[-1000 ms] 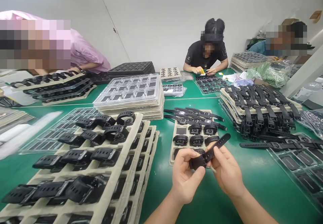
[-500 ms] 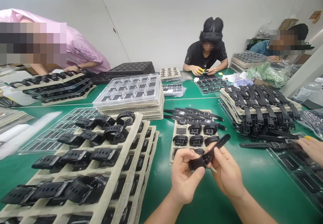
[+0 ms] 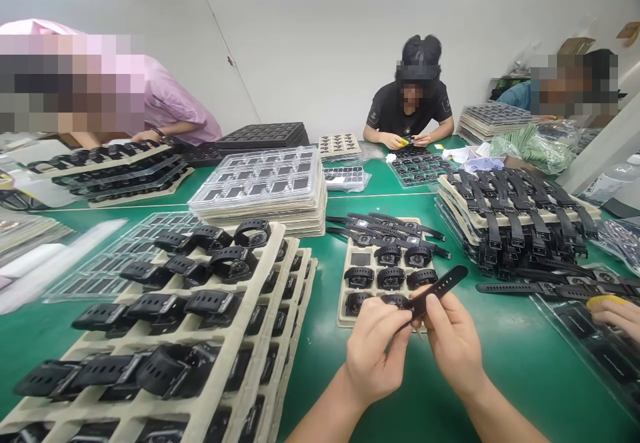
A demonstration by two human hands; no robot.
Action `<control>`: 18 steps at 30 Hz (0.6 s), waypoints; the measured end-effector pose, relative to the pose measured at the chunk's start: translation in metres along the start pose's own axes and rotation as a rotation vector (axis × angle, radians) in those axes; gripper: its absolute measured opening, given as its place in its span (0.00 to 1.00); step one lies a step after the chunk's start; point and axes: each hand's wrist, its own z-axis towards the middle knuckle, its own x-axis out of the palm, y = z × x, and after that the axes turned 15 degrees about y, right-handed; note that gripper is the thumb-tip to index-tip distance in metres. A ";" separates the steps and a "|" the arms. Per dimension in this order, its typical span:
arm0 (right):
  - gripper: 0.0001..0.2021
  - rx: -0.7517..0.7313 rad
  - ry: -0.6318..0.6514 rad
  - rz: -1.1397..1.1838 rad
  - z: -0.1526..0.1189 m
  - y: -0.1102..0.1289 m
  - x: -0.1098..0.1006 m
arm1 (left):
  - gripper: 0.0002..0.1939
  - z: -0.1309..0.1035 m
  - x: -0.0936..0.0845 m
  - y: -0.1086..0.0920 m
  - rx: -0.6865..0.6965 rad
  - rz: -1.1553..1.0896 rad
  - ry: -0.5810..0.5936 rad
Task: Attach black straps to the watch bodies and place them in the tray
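Observation:
Between my two hands is a black watch strap (image 3: 445,284), its holed end pointing up and to the right. My left hand (image 3: 377,346) pinches the lower part, and its fingers hide much of the watch. My right hand (image 3: 455,343) grips the strap near its middle with thumb and fingers. Just behind my hands lies a beige tray (image 3: 345,296) with looped black watches in its pockets and one flat dark piece at its upper left. Several straight watches (image 3: 370,236) lie across the tray's far end.
Stacked watch trays (image 3: 240,326) rise at the left, with clear-topped trays (image 3: 260,176) behind. A strap-covered stack (image 3: 520,210) stands at the right. Another person's hand (image 3: 617,313) is at the right edge. People sit or lean around the green table (image 3: 345,390).
My left hand has turned over, fingers now curled over the watch, which shows less. The strap's holed end has swung slightly right. At the right edge the other person's hand has moved down.

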 end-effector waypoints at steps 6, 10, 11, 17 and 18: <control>0.14 0.016 -0.027 -0.002 0.003 0.003 0.001 | 0.16 -0.001 0.001 0.003 0.051 0.154 0.026; 0.16 0.032 -0.034 -0.067 0.003 0.005 0.003 | 0.19 -0.002 -0.001 0.006 0.031 0.187 0.077; 0.15 0.034 -0.029 -0.100 0.002 0.006 0.003 | 0.20 -0.003 -0.002 0.006 0.016 0.180 0.093; 0.15 -0.085 0.202 -0.455 0.005 0.016 0.000 | 0.17 -0.003 -0.002 0.002 -0.217 -0.053 0.071; 0.16 -0.096 0.269 -0.513 0.006 0.017 -0.001 | 0.14 -0.003 -0.001 0.001 -0.325 -0.165 0.041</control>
